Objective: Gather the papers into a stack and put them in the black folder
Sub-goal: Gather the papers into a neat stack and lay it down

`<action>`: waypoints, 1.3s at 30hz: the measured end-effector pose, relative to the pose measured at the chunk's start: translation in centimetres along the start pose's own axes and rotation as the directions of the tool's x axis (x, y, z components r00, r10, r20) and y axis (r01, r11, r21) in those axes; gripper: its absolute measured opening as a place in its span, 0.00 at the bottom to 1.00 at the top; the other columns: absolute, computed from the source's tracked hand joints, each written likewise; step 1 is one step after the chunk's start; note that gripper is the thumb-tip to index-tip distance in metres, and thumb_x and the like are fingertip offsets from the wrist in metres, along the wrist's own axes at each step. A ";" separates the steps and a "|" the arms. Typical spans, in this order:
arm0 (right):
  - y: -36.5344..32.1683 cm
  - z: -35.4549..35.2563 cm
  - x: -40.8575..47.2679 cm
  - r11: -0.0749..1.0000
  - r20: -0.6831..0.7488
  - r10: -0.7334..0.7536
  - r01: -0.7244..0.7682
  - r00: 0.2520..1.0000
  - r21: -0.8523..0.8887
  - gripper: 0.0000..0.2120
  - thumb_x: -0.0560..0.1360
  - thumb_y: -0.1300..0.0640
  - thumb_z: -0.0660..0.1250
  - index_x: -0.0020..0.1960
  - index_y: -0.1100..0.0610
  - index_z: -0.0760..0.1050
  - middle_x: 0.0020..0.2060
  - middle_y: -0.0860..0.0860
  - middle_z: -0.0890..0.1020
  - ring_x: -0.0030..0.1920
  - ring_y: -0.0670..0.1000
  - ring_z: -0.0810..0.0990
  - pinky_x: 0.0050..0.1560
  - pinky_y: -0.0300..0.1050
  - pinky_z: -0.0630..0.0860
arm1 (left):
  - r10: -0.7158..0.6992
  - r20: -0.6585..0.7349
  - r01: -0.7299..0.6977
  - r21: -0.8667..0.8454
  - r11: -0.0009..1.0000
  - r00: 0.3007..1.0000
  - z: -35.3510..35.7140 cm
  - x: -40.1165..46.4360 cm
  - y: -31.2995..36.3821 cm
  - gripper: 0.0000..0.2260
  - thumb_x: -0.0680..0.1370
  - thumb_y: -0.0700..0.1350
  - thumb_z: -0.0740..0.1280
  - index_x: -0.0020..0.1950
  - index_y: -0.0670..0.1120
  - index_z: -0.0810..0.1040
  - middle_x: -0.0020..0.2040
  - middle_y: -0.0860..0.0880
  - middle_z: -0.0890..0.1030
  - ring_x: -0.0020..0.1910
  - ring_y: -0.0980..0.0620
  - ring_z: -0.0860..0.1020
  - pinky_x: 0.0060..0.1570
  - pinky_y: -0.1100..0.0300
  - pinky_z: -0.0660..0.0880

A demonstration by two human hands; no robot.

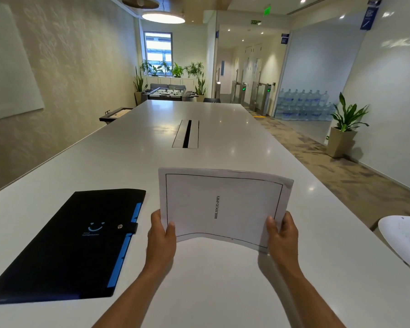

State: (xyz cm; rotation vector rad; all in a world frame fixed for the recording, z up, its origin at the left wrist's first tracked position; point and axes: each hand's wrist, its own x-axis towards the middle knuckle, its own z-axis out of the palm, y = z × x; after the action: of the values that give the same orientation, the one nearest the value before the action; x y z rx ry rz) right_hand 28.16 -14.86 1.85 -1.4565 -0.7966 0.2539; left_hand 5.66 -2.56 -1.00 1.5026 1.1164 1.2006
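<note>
A stack of white papers is held up above the white table, its top sheet printed with a black border and the word BIBLIOGRAPHY. My left hand grips the stack's lower left corner and my right hand grips its lower right edge; the sheets bow between them. The black folder lies flat on the table to the left of my hands, closed by a snap strap, with blue tabs showing along its right side.
A cable slot is set into the table's middle, farther away. A white rounded object pokes in at the right edge. Beyond the table's right side are carpet, a potted plant and stacked water bottles.
</note>
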 end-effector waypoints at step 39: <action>-4.9 3.7 0.8 0.993 0.208 -0.027 0.001 0.978 0.122 0.26 0.71 0.63 0.72 0.66 0.52 0.69 0.58 0.45 0.78 0.58 0.46 0.78 0.58 0.45 0.76 | 0.260 -0.022 -0.259 -0.179 0.949 0.965 -2.5 2.0 9.4 0.09 0.76 0.43 0.70 0.55 0.52 0.78 0.50 0.52 0.84 0.51 0.52 0.83 0.47 0.61 0.80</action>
State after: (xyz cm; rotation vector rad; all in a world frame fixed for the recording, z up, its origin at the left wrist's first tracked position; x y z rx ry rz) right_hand 24.97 -12.20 6.45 -1.3227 -0.9450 0.4438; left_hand 4.52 -2.28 8.82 1.5409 0.7998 1.4389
